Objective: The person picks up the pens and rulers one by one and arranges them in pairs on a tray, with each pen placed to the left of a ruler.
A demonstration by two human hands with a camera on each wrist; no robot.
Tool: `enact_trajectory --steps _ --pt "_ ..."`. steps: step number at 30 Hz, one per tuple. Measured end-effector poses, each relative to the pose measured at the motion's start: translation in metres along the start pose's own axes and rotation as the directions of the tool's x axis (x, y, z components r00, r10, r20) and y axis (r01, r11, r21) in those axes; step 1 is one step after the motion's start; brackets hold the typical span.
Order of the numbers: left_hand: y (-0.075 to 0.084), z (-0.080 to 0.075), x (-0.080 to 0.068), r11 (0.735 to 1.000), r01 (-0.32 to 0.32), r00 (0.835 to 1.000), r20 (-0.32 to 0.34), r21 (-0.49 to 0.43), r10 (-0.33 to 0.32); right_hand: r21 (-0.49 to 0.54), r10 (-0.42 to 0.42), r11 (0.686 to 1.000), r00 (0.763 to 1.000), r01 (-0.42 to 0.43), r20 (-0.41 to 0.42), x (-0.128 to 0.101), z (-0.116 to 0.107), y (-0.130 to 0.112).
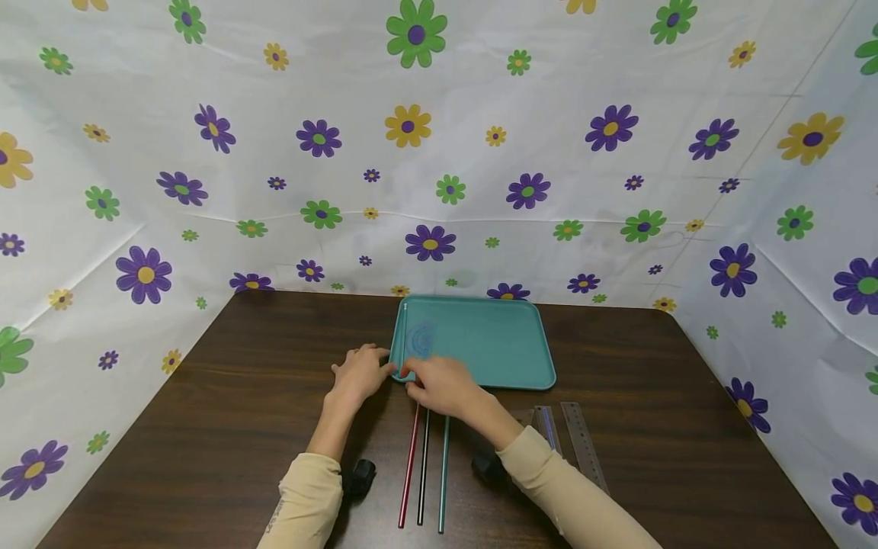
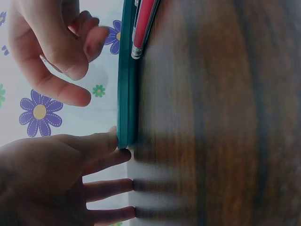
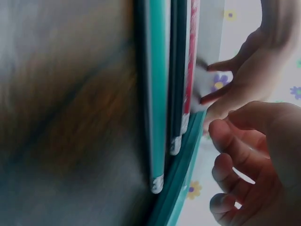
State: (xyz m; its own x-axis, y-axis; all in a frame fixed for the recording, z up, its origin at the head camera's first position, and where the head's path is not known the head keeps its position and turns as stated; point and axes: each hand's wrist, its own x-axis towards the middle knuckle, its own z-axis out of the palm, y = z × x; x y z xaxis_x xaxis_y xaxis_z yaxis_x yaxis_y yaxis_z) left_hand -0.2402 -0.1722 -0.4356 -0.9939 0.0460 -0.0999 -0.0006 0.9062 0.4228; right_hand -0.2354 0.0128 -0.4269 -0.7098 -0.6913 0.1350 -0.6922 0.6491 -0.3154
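Observation:
A teal tray (image 1: 507,343) lies at the middle of the dark wooden table. A clear blue protractor (image 1: 420,340) and a thin pale stick (image 1: 403,328) lie in the tray by its left rim. My left hand (image 1: 373,367) rests with straight fingers on the table and touches the tray's near left corner (image 2: 126,136). My right hand (image 1: 414,375) hovers over that same corner, fingers loosely curled, nothing seen in it. Just behind the hands lie a red pencil (image 1: 408,473), a black pencil (image 1: 423,473) and a teal pencil (image 1: 443,473), their tips near the tray's edge (image 3: 181,181).
Two clear rulers (image 1: 584,444) and another flat clear piece (image 1: 547,427) lie on the table to the right of my right sleeve. Flowered white sheets wall the table at the back and both sides. Bare wood (image 1: 240,396) shows left and right of the tray.

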Motion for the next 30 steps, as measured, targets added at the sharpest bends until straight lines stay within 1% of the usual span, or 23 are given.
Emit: enact_trajectory --steps 7,11,17,25,30 --pt "0.001 0.0 -0.001 1.0 0.003 1.0 -0.007 -0.008 -0.003 -0.027 -0.002 1.0 0.999 0.004 0.052 -0.01 0.004 -0.013" --pt "0.002 -0.001 -0.001 1.0 0.003 1.0 -0.008 -0.008 -0.003 -0.024 0.0 1.0 0.998 0.002 0.065 -0.016 0.004 -0.021" --pt "0.002 -0.001 -0.002 1.0 0.005 1.0 -0.005 -0.015 -0.005 -0.05 0.016 0.999 0.996 -0.011 0.09 -0.025 0.003 -0.034" --pt "0.001 -0.001 -0.002 1.0 0.006 1.0 0.001 -0.026 -0.006 -0.131 0.05 0.991 0.986 -0.03 0.156 -0.033 0.005 -0.05" --pt "0.0 0.0 -0.002 1.0 0.006 1.0 0.002 -0.025 -0.006 -0.133 0.068 0.99 0.982 -0.045 0.176 -0.037 0.007 -0.056"
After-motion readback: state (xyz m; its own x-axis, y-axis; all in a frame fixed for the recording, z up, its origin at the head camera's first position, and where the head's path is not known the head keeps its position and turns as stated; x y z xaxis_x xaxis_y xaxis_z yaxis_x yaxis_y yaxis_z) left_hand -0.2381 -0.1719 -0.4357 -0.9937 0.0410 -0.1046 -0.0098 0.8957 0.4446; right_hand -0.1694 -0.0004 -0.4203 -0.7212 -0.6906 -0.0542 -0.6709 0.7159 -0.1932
